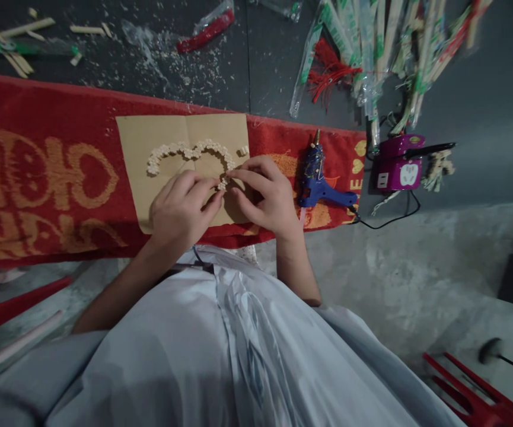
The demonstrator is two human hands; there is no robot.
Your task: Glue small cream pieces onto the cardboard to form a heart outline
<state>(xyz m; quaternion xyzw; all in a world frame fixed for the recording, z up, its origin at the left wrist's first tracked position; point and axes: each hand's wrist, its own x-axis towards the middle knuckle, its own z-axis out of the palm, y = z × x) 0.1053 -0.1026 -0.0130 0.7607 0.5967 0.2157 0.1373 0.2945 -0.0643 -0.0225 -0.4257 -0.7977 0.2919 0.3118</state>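
A row of small pale pieces, like cut stick ends (pixel 209 144), curves in two humps across a creased tan sheet of card (pixel 134 193). My left hand (pixel 182 204) has its thumb and index finger pinched around the lower right end of the row. From the other side, the index fingertip of my right hand (pixel 265 193) touches the row just above that pinch. My right thumb is apart from its fingers. Beside my right fingers, a few loose pale pieces (pixel 242 152) lie on the card. A blue glue gun (pixel 321 190) rests to the right.
A red towel (pixel 51 107) with orange figures lies under the card. Behind are wrapped chopsticks (pixel 372 47), red tassels (pixel 327 68), wood crumbs and a red packet (pixel 206 31). A purple power socket block (pixel 401 163) stands right, its black cable near the table edge.
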